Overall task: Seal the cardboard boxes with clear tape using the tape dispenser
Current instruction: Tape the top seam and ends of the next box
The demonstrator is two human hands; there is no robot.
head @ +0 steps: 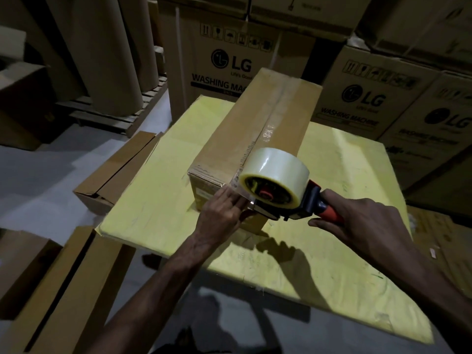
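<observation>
A long cardboard box lies on a yellow table, running away from me. A strip of clear tape runs along its top seam. My right hand grips the red and black handle of the tape dispenser, whose roll of clear tape sits at the box's near end. My left hand lies with straight fingers against the near end face of the box, pressing the tape down just below the dispenser's front edge.
Long cardboard boxes lie to the left of the table and at the lower left. Large printed washing machine cartons are stacked behind. Brown paper rolls stand on a pallet at the back left.
</observation>
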